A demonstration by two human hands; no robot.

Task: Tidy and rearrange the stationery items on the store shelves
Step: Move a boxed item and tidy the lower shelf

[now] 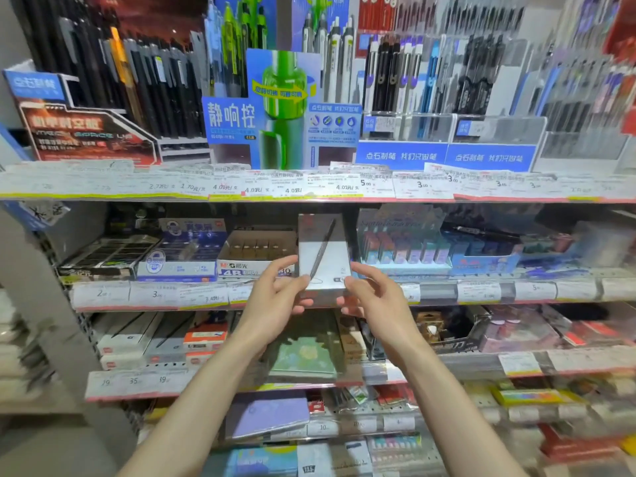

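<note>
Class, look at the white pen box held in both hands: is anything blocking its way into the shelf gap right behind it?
Nothing visible does. The white pen box, held by the left hand and right hand, fronts a gap between the eraser carton and the pastel display.

Left hand, right hand grip white pen box before eraser shelf.

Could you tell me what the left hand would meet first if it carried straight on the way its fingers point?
Nothing lies between: the left hand already holds the white pen box. Beyond it, probably the open eraser carton, though depth is unclear.
</note>
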